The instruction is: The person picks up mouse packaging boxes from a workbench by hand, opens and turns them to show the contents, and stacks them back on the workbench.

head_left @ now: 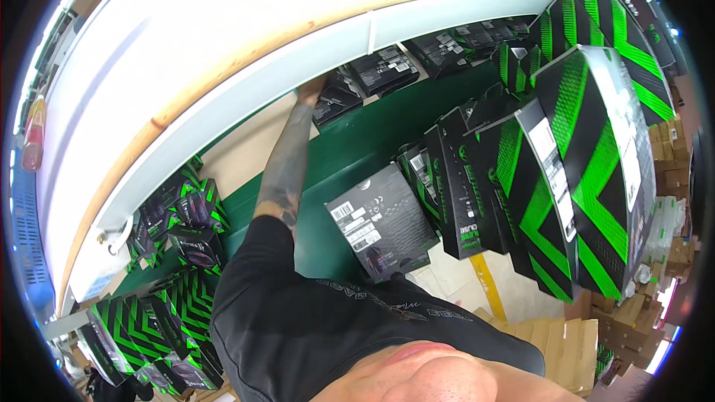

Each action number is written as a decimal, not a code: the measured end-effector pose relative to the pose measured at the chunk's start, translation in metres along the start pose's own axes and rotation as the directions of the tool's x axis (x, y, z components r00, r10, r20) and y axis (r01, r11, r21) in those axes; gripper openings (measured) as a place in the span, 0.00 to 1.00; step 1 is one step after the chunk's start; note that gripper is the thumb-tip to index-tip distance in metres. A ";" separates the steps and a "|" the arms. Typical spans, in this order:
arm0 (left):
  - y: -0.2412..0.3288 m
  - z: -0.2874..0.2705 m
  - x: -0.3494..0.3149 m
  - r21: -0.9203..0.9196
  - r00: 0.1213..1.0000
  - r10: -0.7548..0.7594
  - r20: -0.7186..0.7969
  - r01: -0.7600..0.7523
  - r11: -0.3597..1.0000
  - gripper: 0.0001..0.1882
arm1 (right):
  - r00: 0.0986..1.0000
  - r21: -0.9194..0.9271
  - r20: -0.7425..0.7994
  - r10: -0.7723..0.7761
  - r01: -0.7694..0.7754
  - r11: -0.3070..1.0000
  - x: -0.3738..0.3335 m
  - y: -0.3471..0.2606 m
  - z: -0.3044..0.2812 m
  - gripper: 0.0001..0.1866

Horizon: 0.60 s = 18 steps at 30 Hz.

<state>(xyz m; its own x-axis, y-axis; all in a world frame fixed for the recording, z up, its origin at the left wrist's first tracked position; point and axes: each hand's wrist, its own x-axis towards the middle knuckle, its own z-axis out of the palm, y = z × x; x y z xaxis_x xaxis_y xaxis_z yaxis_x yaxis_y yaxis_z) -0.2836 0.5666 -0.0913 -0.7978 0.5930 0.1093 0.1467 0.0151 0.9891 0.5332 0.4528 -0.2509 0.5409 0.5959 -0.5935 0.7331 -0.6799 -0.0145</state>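
My left arm stretches away from me, under the overhanging edge of the white worktop. My left hand (311, 89) is at the left side of a black box (339, 100) on the shelf below. Its fingers are hidden by the worktop edge and the box, so I cannot see whether they grip it. Further right along that shelf sit another black box (383, 69) with white labels and one more black box (439, 53). Closer to my chest, a larger black box (381, 219) with a white label lies on the green ledge (328, 171). My right hand is out of view.
The white worktop (186, 22) has a wooden rim. Tall black-and-green boxes (547, 193) stand stacked on the right. More black-and-green boxes (149, 327) fill the lower left. Brown cartons (562, 346) stand behind my right shoulder. A blue crate (33, 246) is at the far left.
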 end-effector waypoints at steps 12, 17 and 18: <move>-0.126 0.034 -0.038 -0.491 0.910 -0.398 -0.119 0.295 0.820 0.34 | 0.878 0.236 0.144 -0.457 0.418 0.877 -0.048 -0.104 0.005 0.35; -0.094 0.068 -0.032 -0.698 0.898 -0.438 0.035 0.336 0.633 0.34 | 0.860 0.111 0.119 -0.497 0.486 0.867 -0.074 -0.107 0.003 0.35; -0.089 0.073 -0.030 -0.681 0.894 -0.448 0.002 0.329 0.654 0.34 | 0.877 0.083 0.116 -0.467 0.460 0.884 -0.073 -0.103 0.000 0.33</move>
<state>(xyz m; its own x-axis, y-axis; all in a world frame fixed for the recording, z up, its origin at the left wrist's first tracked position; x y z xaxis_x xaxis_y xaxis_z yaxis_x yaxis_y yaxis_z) -0.2296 0.6062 -0.1896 -0.7779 0.5246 -0.3460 -0.5652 -0.3435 0.7500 0.4186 0.4794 -0.2062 0.0840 0.7906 -0.6066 0.8629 -0.3622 -0.3525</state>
